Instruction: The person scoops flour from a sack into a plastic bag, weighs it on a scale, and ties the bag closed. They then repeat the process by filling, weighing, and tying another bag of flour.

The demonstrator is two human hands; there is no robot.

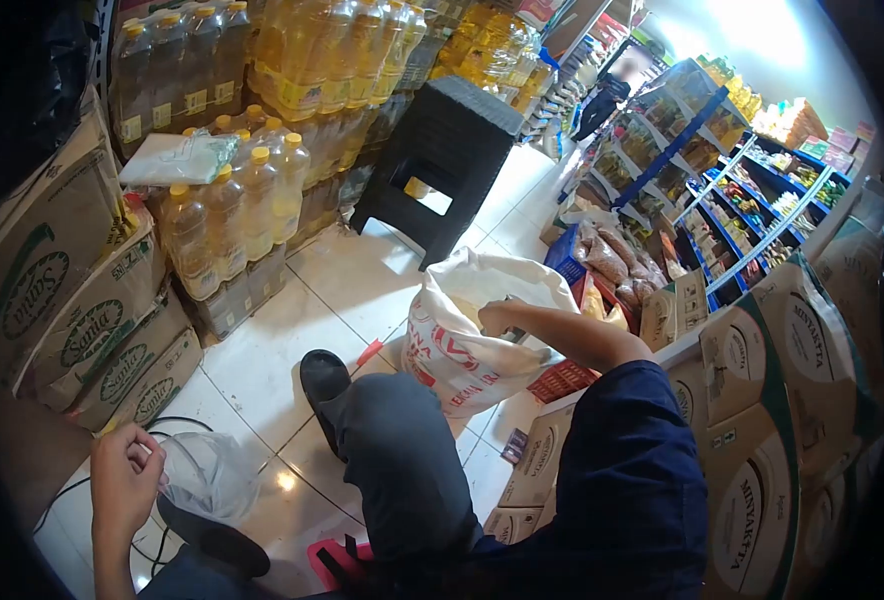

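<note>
A large white woven sack (457,365) with red print stands open on the tiled floor. My right hand (502,316) reaches into its mouth, with the fingers closed. A small dark piece shows by the fingers, but what they hold is hidden. Pale contents are partly visible inside the sack. At the lower left, my left hand (130,472) is curled, with thumb and fingers pinched at the edge of a clear plastic bag (212,475). The bag hangs loosely beside my shoe, low over the floor.
A black plastic stool (452,150) stands beyond the sack. Bottled oil (227,220) and cartons (112,330) are stacked left; more cartons (752,480) line the right. Crates with packed goods (612,255) stand behind the sack. A person (602,100) is far back. Dark cables (157,545) lie near my left foot.
</note>
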